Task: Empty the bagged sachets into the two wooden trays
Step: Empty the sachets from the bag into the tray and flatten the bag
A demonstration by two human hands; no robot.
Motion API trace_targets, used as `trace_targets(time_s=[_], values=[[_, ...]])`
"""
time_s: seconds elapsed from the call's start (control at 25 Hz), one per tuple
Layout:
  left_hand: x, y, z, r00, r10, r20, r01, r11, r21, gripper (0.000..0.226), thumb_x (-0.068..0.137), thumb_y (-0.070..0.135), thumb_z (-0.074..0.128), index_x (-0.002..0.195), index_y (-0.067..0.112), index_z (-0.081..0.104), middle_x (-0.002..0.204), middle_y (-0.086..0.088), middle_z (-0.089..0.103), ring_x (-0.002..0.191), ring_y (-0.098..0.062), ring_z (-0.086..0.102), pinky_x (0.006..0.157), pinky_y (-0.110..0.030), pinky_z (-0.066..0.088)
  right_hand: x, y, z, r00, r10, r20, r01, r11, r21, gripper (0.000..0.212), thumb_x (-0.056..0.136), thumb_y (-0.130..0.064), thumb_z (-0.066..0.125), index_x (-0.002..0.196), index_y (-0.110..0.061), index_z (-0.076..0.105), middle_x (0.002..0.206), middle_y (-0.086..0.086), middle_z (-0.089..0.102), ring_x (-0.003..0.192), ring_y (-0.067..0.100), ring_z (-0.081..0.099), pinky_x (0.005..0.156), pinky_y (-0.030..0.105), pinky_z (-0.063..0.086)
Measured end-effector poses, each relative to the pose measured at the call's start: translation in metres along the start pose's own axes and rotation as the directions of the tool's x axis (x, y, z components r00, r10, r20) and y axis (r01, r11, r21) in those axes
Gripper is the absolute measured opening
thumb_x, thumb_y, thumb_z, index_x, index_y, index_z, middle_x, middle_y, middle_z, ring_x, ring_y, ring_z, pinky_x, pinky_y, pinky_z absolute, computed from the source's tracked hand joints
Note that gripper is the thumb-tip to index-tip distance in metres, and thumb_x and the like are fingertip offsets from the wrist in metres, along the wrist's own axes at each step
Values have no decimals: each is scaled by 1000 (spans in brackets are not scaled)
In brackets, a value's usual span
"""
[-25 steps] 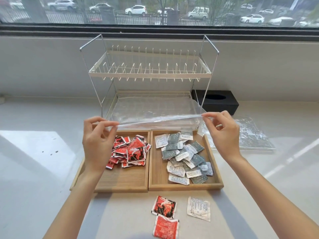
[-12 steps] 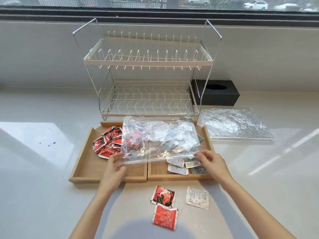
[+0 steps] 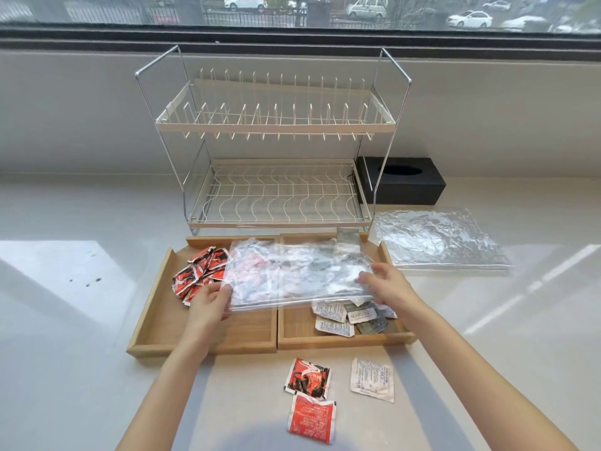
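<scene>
Two wooden trays stand side by side: the left tray (image 3: 153, 333) holds a heap of red sachets (image 3: 198, 271), the right tray (image 3: 383, 340) holds white and grey sachets (image 3: 351, 317). A clear, empty plastic bag (image 3: 292, 275) lies flat across both trays. My left hand (image 3: 208, 304) holds the bag's near left edge. My right hand (image 3: 387, 284) rests on its right side with fingers spread. Two red sachets (image 3: 309, 379) (image 3: 312, 418) and one white sachet (image 3: 372, 379) lie on the counter in front of the trays.
A two-tier wire dish rack (image 3: 276, 164) stands right behind the trays. A black tissue box (image 3: 403, 180) sits at the back right. A second crumpled clear bag (image 3: 435, 239) lies right of the trays. White counter stretches left and right.
The bag, held stretched up above the trays a second ago, has come down and now lies flat over them. Both hands dropped with it toward the near edge.
</scene>
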State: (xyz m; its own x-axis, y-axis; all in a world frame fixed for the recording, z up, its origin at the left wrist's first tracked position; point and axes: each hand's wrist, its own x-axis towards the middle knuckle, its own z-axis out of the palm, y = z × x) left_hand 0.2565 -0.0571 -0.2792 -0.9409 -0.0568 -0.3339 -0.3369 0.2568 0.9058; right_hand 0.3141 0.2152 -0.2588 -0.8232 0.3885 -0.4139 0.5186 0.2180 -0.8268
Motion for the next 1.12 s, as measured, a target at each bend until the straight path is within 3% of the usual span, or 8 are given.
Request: trace_targets(time_s=[0.12, 0.2, 0.28, 0.44, 0.6, 0.88, 1.12], values=[[-2, -2, -2, 999, 6, 46, -6, 1000, -1, 25, 90, 9, 46, 112, -3, 50, 73, -3, 54, 64, -12, 50, 58, -22, 42, -3, 11, -5, 994, 59, 90, -68, 993, 97, 44, 88, -16, 54, 128, -1, 43, 124, 8, 53, 103, 21, 54, 81, 32, 48], [-9, -1, -2, 996, 9, 94, -6, 1000, -25, 17, 89, 5, 45, 105, 5, 51, 83, -6, 59, 69, -12, 56, 60, -22, 43, -9, 13, -10, 987, 44, 153, -70, 984, 165, 23, 88, -7, 51, 110, -3, 56, 110, 4, 56, 93, 16, 54, 64, 23, 43], [-15, 2, 1, 992, 18, 126, -10, 997, -71, 14, 89, 2, 44, 97, 11, 49, 85, -4, 62, 75, -11, 59, 65, -22, 44, -11, 16, -15, 979, 11, 202, -65, 962, 267, 19, 86, 1, 48, 96, -9, 61, 91, 3, 61, 72, 10, 55, 57, 17, 40], [-20, 9, 12, 989, 59, 139, -40, 990, -135, 8, 92, 19, 47, 98, 15, 50, 88, -1, 64, 79, -15, 62, 68, -25, 47, -16, 23, -31, 974, -37, 225, -67, 896, 438, 19, 89, -1, 48, 104, -10, 57, 76, 2, 60, 67, 13, 57, 65, 26, 46], [-28, 17, 38, 987, 97, 131, -78, 987, -141, 11, 91, 19, 48, 88, 15, 58, 81, -3, 62, 74, -17, 61, 61, -17, 53, -23, 32, -56, 992, -97, 84, 58, 921, 386, 10, 89, -17, 55, 94, -17, 64, 78, -6, 65, 73, 9, 58, 68, 21, 44], [-56, 35, 113, 978, 161, 135, -155, 986, -54, 9, 88, 15, 53, 80, 15, 57, 76, -1, 62, 70, -13, 58, 53, -11, 49, -14, 60, -128, 996, -31, -81, 65, 888, 455, 11, 87, -9, 57, 83, -19, 61, 77, -4, 57, 70, 10, 57, 65, 15, 46], [-67, 51, 186, 969, 171, 176, -173, 985, -6, 8, 89, 17, 53, 83, 13, 57, 75, -1, 63, 66, -11, 61, 52, -10, 48, 13, 91, -195, 990, -33, -141, 84, 922, 378, 18, 87, -11, 58, 104, -13, 61, 77, -4, 59, 51, -6, 59, 51, 8, 45]])
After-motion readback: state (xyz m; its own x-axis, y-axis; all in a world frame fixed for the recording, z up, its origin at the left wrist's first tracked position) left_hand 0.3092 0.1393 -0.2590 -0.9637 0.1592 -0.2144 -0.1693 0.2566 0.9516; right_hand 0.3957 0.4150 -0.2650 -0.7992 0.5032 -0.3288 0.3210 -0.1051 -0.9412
